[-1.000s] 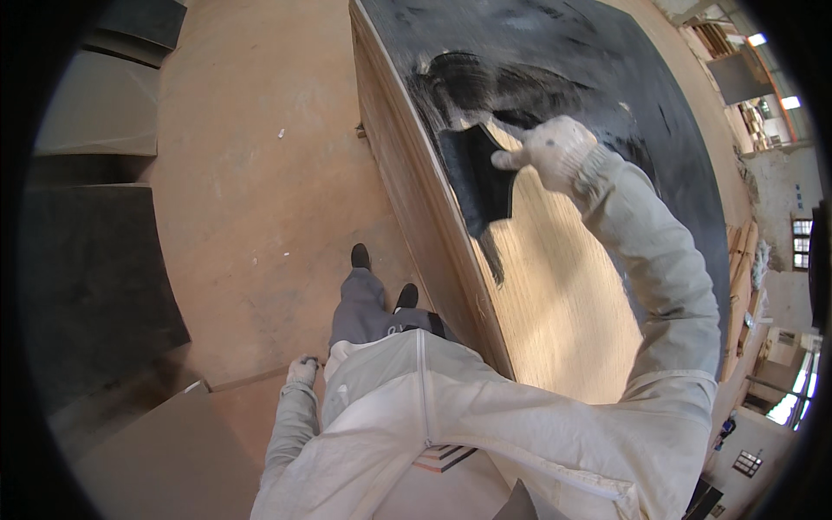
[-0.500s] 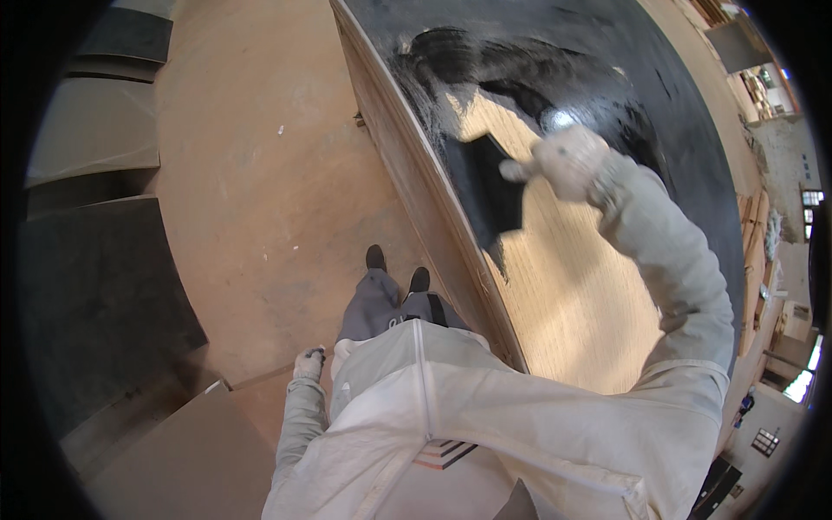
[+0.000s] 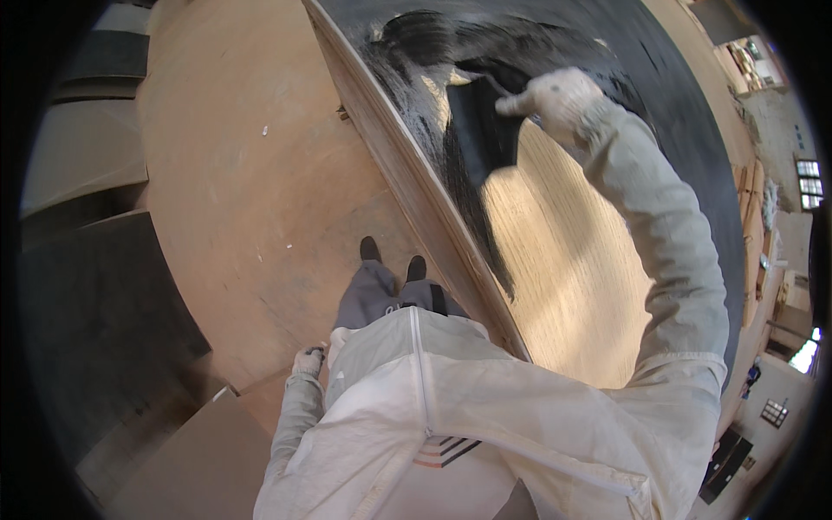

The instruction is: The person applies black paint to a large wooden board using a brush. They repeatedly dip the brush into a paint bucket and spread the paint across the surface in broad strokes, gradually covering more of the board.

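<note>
A pale work glove covers my right hand (image 3: 559, 102), which is closed on a broad, flat black spreader (image 3: 482, 130); motion blurs the tool. It lies against the panel (image 3: 572, 277), whose light wood grain is partly covered with wet, glossy black coating (image 3: 529, 43). A dark streak runs down the panel's near left edge from the spreader. Low at my left side hangs my left hand (image 3: 308, 360), gloved, its fingers curled. What it holds, if anything, is too small to tell.
The panel's raised long wooden edge (image 3: 416, 186) runs beside my feet (image 3: 371, 250). Dark boards (image 3: 104, 321) and brown sheets (image 3: 173, 459) are stacked at the left. Small white scraps lie on the brown floor (image 3: 251, 173). Lumber (image 3: 752, 204) stands at the far right.
My right hand and the spreader have moved away from me, up the panel. A longer black streak now shows along the near left edge. My left hand stays by my side.
</note>
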A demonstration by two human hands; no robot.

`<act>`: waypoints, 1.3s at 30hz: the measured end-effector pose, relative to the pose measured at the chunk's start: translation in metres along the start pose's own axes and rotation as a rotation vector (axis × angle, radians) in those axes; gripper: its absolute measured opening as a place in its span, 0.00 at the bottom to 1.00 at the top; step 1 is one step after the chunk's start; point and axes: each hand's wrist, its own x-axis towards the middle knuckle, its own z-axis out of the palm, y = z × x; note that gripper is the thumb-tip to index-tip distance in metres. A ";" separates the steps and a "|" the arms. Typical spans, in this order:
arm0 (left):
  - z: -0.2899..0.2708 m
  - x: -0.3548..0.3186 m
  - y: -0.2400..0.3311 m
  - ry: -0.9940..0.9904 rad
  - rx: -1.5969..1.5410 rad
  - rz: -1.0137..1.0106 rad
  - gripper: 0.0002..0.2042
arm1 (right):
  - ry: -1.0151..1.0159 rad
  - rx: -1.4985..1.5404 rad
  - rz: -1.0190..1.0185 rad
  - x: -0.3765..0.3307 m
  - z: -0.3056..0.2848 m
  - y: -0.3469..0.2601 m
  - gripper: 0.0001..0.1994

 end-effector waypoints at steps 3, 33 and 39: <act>-0.014 0.016 0.009 0.058 -0.134 0.053 0.10 | -0.054 -0.019 0.026 0.011 -0.005 0.007 0.21; -0.024 0.016 0.032 0.062 -0.170 0.004 0.09 | -0.130 0.156 -0.105 0.026 -0.031 -0.018 0.29; -0.027 0.017 0.045 0.045 -0.168 0.013 0.09 | -0.361 0.101 -0.016 -0.039 0.002 0.008 0.25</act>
